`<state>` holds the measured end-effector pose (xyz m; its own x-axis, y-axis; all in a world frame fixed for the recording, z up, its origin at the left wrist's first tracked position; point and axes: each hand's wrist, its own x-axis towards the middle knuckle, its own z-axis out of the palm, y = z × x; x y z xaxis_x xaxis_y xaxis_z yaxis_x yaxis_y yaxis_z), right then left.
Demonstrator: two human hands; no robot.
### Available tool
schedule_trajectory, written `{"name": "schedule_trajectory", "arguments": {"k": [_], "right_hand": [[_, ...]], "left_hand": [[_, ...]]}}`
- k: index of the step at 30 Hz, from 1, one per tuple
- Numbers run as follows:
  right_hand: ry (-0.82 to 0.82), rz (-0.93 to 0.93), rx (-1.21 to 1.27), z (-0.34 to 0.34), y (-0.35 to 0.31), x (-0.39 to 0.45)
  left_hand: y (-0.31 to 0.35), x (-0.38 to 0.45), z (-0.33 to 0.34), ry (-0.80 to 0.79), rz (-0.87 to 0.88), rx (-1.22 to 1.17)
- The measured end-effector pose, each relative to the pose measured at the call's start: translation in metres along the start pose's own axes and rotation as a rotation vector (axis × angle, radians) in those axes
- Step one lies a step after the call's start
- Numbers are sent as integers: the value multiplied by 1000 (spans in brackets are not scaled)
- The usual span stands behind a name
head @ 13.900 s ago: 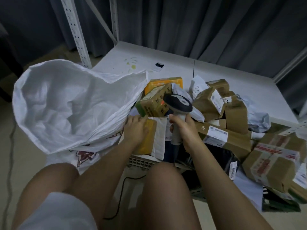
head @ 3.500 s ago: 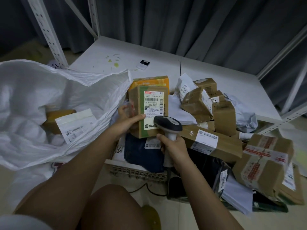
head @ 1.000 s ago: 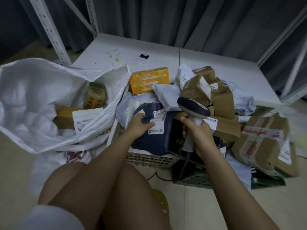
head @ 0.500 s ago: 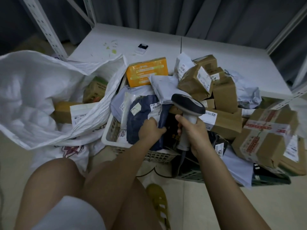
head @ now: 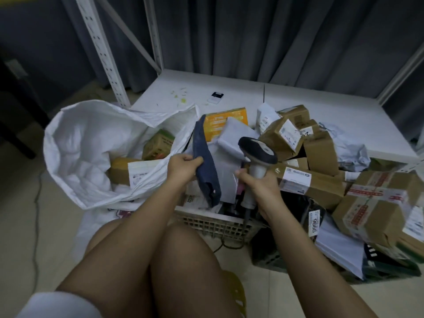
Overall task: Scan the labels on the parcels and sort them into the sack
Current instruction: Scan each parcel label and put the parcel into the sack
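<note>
The dark blue mailer bag (head: 205, 161) shows no label from here; print on the brown boxes' labels (head: 296, 177) is too small to read.

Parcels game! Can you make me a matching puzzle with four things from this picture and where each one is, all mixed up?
Things:
1. dark blue bag parcel
2. scanner
3. green and brown box
4. orange box

Places:
A. inside the white sack
B. gripped in the right hand
C. on the pile, behind the grey bags
D. held up on edge in the left hand

Pairs: 1-D, 2-B, 3-A, 4-C
</note>
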<state>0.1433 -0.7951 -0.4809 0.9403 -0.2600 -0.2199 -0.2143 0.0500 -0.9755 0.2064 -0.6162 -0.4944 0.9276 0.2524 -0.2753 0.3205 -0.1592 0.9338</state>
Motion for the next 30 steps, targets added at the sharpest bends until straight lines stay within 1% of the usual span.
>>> {"name": "schedule_trajectory", "arguments": {"k": [2,4,7,10,12,15,16,17,18,20,22,24,27,29,30], "right_hand": [[-52,-52,-25,20,-7,-6],[-104,-133,-50,41,-18,-17],[-122,-308,-51,64,-31,-31],[-159,-395,-72,80,-42,-45],[-123,-442,-128,86,-51,-56],[-11,-510,-159,87,-62,-60],[14,-507,-136,85,-68,-61],[33,-488,-104,84,-73,-59],[45,-466,-71,82,-79,-57],[67,-424,-21,76,-91,-54],[67,-370,37,68,-101,-54],[48,-294,96,61,-105,-54],[23,-241,117,52,-106,-52],[9,-236,80,49,-108,-53],[16,-229,50,49,-110,-51]], "left_hand": [[15,-4,-15,33,-18,-109],[32,-12,-27,33,-59,-225],[49,-25,-41,22,-78,-368],[56,-34,-57,57,-82,-476],[61,-42,-65,34,-75,-564],[64,-58,-79,-103,-7,-661],[63,-61,-85,-152,26,-645],[61,-63,-91,-167,64,-590],[57,-63,-98,-137,96,-514],[52,-62,-114,-3,161,-357],[45,-60,-130,87,221,-265],[36,-59,-143,57,235,-210],[26,-58,-156,-66,173,-233],[22,-57,-161,-73,175,-184],[20,-54,-163,-51,180,-164]]}}
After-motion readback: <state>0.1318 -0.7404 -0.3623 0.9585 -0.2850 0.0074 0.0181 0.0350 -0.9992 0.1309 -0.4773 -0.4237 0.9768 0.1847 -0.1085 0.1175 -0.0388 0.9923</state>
